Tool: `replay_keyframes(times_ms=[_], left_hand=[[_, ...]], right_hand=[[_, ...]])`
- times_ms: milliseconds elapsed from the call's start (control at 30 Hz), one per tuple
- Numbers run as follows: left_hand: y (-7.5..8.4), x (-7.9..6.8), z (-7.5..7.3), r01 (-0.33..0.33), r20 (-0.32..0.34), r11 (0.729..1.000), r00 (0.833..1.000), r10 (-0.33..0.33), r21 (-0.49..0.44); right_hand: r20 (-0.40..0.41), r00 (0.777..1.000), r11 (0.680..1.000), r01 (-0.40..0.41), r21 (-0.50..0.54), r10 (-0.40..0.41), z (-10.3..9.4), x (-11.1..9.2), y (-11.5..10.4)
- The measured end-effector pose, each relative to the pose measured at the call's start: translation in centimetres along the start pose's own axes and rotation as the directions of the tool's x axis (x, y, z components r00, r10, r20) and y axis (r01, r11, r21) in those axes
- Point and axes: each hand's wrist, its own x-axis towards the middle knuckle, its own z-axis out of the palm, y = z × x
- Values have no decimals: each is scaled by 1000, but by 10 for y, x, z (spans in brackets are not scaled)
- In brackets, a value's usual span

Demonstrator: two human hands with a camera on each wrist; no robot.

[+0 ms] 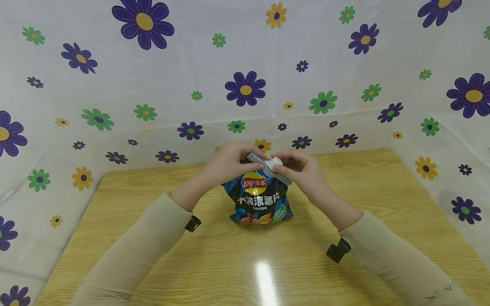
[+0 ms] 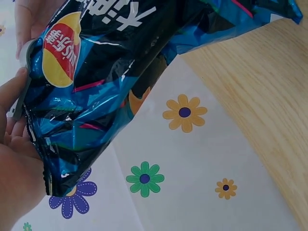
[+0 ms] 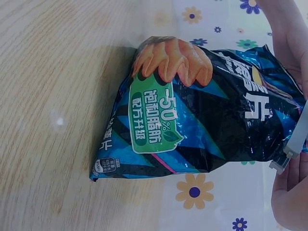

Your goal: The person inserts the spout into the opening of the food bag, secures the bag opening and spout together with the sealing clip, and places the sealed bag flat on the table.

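Observation:
A blue and black Lay's potato chip bag (image 1: 264, 204) stands on the table. Across its top edge lies a grey-white bag clip (image 1: 282, 176) with a round white cap (image 1: 274, 162), sloping down to the right. My left hand (image 1: 231, 163) pinches the clip's upper left end at the bag top, thumb in front. At the cap and right part, my right hand (image 1: 304, 172) holds the clip between thumb and fingers. In the left wrist view, the left thumb presses the clip (image 2: 21, 98) near the bag (image 2: 96, 110). The right wrist view shows the clip's end (image 3: 294, 137) past the bag's corner.
A light wooden table (image 1: 214, 263) lies under the bag. Behind it and along both sides hangs a white cloth (image 1: 172, 80) printed with purple, green and orange flowers. Each sleeve has a small black camera (image 1: 339, 250) at the wrist.

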Motion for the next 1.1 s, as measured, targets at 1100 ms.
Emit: replay_keyframes(times_ms=[1100], left_hand=[[-3,-3,2,6,-37,999,999,-7,-34]], right_hand=[[26,999,998,32,-49,-31,1,-1,1]])
